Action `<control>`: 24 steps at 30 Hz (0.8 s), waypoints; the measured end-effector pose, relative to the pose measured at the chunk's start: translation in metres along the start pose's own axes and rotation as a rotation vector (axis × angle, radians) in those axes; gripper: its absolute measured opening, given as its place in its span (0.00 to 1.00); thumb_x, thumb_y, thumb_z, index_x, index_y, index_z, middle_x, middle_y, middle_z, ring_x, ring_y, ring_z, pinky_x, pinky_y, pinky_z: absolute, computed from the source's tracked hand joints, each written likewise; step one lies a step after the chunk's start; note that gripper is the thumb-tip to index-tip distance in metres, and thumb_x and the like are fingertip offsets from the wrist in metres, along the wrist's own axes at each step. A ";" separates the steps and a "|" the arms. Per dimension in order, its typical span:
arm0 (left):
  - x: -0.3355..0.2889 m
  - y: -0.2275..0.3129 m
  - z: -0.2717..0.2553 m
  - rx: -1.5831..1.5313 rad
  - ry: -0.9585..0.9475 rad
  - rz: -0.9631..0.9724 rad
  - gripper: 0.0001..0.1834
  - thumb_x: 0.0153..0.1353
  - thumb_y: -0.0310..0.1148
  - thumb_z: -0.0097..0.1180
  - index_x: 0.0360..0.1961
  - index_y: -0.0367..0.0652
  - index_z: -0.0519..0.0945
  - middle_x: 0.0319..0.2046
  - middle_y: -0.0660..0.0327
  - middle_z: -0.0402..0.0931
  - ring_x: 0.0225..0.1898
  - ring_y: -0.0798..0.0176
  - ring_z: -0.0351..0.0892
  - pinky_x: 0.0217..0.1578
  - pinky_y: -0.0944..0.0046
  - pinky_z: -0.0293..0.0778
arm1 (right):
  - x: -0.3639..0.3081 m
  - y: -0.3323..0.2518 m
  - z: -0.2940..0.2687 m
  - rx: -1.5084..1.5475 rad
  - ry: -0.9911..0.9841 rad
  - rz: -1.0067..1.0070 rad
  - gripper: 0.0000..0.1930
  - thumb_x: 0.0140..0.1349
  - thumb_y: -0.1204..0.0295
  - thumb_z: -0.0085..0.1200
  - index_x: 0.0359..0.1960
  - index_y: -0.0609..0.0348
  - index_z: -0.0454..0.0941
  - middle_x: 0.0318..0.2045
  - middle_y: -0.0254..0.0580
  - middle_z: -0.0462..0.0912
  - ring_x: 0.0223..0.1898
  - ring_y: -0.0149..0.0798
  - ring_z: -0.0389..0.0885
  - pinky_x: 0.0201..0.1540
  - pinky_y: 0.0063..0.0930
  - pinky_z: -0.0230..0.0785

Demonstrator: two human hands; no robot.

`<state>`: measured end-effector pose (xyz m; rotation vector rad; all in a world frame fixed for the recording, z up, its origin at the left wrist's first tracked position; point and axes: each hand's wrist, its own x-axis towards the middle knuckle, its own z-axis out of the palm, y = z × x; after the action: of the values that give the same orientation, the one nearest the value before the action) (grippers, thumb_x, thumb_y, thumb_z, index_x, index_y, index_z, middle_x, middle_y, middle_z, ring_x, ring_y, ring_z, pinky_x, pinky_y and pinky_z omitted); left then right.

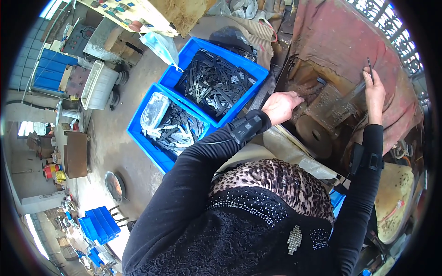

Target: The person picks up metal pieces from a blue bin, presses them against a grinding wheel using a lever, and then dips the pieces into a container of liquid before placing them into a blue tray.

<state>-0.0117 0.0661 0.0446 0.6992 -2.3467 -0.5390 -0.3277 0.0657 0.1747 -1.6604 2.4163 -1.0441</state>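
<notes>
My left hand (282,108) is at the near left side of a rusty machine, its fingers drawn together and pointing right. Whatever they may hold does not show. Higher up on the right, my right hand (375,92) pinches a thin dark metal strip (369,66), which sticks up past the fingertips in front of a red cloth (338,39). Between and below the hands sits a round grinding wheel (316,134) with a central hole, beside a dirt-caked metal block (332,108).
Two blue bins (220,122) of dark and silvery metal strips (209,83) stand left of the machine; a clear plastic container (154,112) lies in the nearer one. A blue face mask (161,47) hangs by a control panel (133,16). On the floor farther left is a round pan (114,186).
</notes>
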 end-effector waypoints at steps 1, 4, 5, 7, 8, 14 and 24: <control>-0.001 0.000 -0.001 0.012 -0.006 -0.003 0.22 0.45 0.24 0.53 0.46 0.37 0.80 0.37 0.51 0.78 0.42 0.48 0.79 0.41 0.55 0.76 | -0.001 -0.001 0.000 0.005 -0.001 0.006 0.17 0.68 0.58 0.53 0.52 0.52 0.80 0.40 0.40 0.85 0.45 0.30 0.79 0.51 0.25 0.67; -0.001 0.000 -0.002 0.030 -0.017 0.003 0.23 0.45 0.25 0.53 0.47 0.37 0.80 0.37 0.51 0.78 0.41 0.48 0.79 0.41 0.55 0.76 | -0.003 -0.002 0.000 0.012 0.009 0.007 0.17 0.67 0.58 0.53 0.52 0.52 0.80 0.40 0.41 0.85 0.44 0.31 0.80 0.51 0.25 0.67; -0.002 -0.002 -0.002 0.039 -0.023 0.001 0.23 0.45 0.25 0.53 0.47 0.37 0.80 0.37 0.51 0.77 0.41 0.48 0.79 0.41 0.55 0.76 | -0.003 -0.002 0.002 0.017 0.010 0.000 0.17 0.67 0.58 0.53 0.51 0.52 0.80 0.40 0.41 0.85 0.44 0.31 0.80 0.51 0.25 0.68; -0.003 -0.003 -0.002 0.049 -0.026 0.003 0.23 0.45 0.25 0.53 0.47 0.37 0.80 0.36 0.51 0.77 0.41 0.48 0.79 0.40 0.55 0.76 | -0.004 -0.004 0.003 0.022 0.014 -0.010 0.17 0.67 0.58 0.53 0.51 0.51 0.80 0.40 0.41 0.85 0.44 0.32 0.80 0.50 0.25 0.68; -0.003 -0.003 -0.002 0.051 -0.031 -0.007 0.24 0.45 0.24 0.53 0.48 0.37 0.79 0.37 0.52 0.77 0.41 0.48 0.79 0.41 0.55 0.76 | -0.005 -0.007 0.003 0.019 0.006 0.003 0.16 0.67 0.58 0.53 0.51 0.51 0.80 0.40 0.41 0.85 0.44 0.32 0.81 0.50 0.26 0.68; 0.001 -0.001 0.001 0.055 -0.040 -0.023 0.27 0.42 0.22 0.52 0.50 0.38 0.79 0.37 0.52 0.77 0.42 0.47 0.78 0.41 0.54 0.76 | -0.005 -0.007 0.002 -0.010 0.030 0.013 0.16 0.67 0.58 0.52 0.49 0.52 0.80 0.39 0.43 0.85 0.43 0.35 0.82 0.49 0.28 0.69; 0.000 -0.004 0.004 0.091 -0.075 -0.046 0.26 0.44 0.19 0.51 0.49 0.39 0.79 0.37 0.51 0.77 0.40 0.44 0.78 0.41 0.53 0.76 | -0.008 -0.010 0.018 -0.011 0.122 -0.041 0.13 0.64 0.57 0.52 0.44 0.47 0.80 0.37 0.49 0.84 0.43 0.52 0.82 0.45 0.43 0.72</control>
<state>-0.0129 0.0643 0.0394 0.7890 -2.4425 -0.4889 -0.3092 0.0613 0.1640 -1.7053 2.4753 -1.1729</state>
